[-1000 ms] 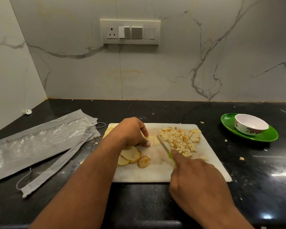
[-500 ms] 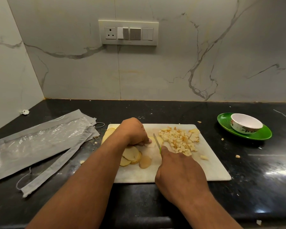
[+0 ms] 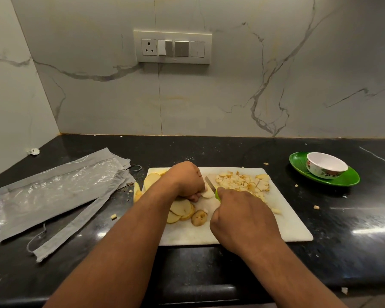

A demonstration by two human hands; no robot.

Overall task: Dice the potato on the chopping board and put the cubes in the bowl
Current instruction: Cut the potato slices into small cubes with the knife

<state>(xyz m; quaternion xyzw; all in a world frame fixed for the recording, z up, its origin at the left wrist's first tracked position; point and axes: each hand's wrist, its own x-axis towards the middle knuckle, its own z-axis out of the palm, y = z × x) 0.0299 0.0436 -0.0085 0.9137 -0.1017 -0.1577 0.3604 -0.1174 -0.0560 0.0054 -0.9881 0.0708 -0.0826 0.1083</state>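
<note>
A white chopping board (image 3: 289, 227) lies on the black counter. My left hand (image 3: 186, 181) has curled fingers holding down a pale potato slice (image 3: 208, 194) near the board's middle. My right hand (image 3: 242, 216) grips a green-handled knife (image 3: 211, 185), its blade against that slice. A heap of potato cubes (image 3: 242, 182) sits at the board's far right part. Several round potato slices (image 3: 181, 208) lie under my left wrist, more at the board's left end (image 3: 150, 180). The white flowered bowl (image 3: 326, 165) stands empty on a green plate (image 3: 347, 180) at the right.
A grey and clear plastic pouch (image 3: 53, 192) with a torn strip (image 3: 76, 227) lies left of the board. Stray potato bits (image 3: 316, 207) dot the counter. The marble wall with a switch panel (image 3: 172, 47) stands behind; the counter's front edge is near me.
My right hand moved the knife left from the cube heap to the slice under my left fingers. My left hand stayed in place on the slice.
</note>
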